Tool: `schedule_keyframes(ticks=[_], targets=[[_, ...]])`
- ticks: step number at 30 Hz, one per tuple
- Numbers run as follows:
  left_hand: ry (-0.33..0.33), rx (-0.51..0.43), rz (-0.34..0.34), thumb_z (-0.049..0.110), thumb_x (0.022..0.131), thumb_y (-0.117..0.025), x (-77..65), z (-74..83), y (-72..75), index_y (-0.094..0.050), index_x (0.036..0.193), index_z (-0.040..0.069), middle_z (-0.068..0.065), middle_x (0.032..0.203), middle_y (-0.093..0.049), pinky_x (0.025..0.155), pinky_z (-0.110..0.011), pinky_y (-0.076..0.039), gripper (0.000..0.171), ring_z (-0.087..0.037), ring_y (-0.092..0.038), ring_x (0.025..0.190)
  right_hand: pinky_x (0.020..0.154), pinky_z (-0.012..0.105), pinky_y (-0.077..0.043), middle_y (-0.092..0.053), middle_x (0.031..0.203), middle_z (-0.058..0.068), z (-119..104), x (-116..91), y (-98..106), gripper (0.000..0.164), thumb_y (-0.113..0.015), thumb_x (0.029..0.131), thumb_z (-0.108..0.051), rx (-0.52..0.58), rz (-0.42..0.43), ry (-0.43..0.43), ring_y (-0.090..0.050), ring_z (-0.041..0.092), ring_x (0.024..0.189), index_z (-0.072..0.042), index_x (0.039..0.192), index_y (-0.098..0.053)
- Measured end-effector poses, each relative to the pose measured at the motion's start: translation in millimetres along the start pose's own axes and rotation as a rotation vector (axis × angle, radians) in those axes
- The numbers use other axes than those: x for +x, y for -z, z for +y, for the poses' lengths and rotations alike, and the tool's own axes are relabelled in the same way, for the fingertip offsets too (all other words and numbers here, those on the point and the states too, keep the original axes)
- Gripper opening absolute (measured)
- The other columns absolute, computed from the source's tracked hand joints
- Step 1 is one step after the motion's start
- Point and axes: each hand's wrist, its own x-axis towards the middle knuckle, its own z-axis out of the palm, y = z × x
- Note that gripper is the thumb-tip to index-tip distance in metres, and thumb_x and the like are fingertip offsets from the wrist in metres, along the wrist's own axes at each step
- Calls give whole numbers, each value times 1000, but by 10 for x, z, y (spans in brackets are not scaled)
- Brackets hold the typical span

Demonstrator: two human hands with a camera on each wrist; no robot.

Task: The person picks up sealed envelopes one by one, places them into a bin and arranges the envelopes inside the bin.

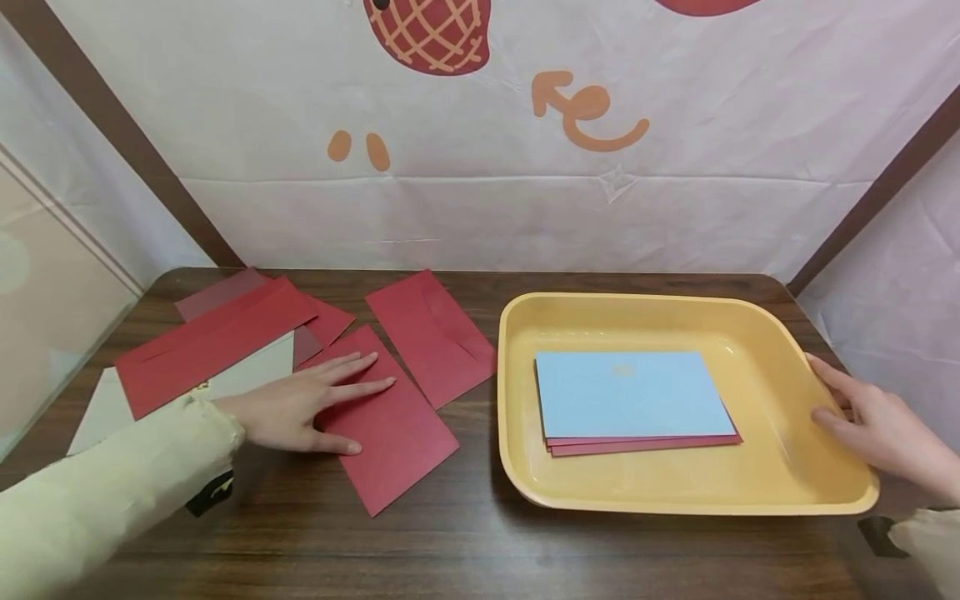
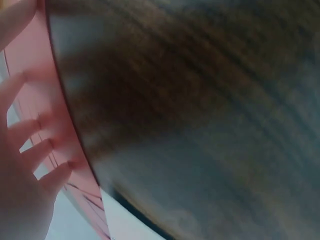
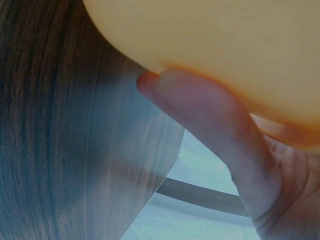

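My left hand (image 1: 300, 408) rests on a red envelope (image 1: 397, 454), fingers spread and nearly straight. In the left wrist view its fingertips touch the envelope (image 2: 75, 135) near one edge. At the right, my right hand (image 1: 888, 425) grips the side of a yellow tray (image 1: 675, 505). The right wrist view has the thumb against the tray wall (image 3: 225, 40); the other fingers are mostly hidden behind it. Inside the tray a light blue envelope (image 1: 630, 396) lies on top of red ones (image 1: 645, 447).
Another red envelope (image 1: 431, 337) lies between the left hand and the tray, touching or close to its rim. Far left, more red envelopes (image 1: 217, 346) overlap a white one (image 1: 258, 367). A printed cloth (image 1: 480, 217) hangs behind the wooden table (image 1: 420, 558).
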Motion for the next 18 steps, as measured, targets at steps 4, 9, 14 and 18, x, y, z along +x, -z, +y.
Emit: schedule_keyframes(ticks=[4, 9, 14, 18], targets=[[40, 31, 23, 71, 81, -55, 3, 28, -60, -35, 148, 31, -13, 158, -21, 107, -58, -32, 81, -39, -22, 143, 47, 23, -36, -62, 76, 13, 6, -3, -2, 65, -57, 90, -3, -3, 5, 2, -41, 1, 48, 15, 143, -23], [93, 145, 73, 76, 80, -51, 15, 110, -148, -35, 148, 34, -13, 155, -29, 101, -53, -40, 82, -37, -31, 139, 47, 23, -35, -59, 74, 9, 15, -11, -15, 65, -58, 89, -2, -3, 30, 16, -40, -1, 49, 15, 142, -25], [104, 243, 164, 75, 80, -51, 26, 209, -244, -38, 147, 32, -19, 145, -41, 92, -51, -47, 80, -36, -43, 126, 47, 23, -36, -61, 76, 11, 12, -11, -15, 65, -58, 89, -2, -1, 31, 21, -40, -1, 49, 15, 142, -25], [142, 286, 214, 76, 80, -50, 53, 310, -287, -42, 145, 30, -17, 129, -49, 85, -46, -49, 80, -31, -49, 107, 47, 23, -35, -60, 75, 10, 7, -10, -12, 65, -58, 89, -2, 2, 30, 17, -40, -1, 48, 14, 143, -25]])
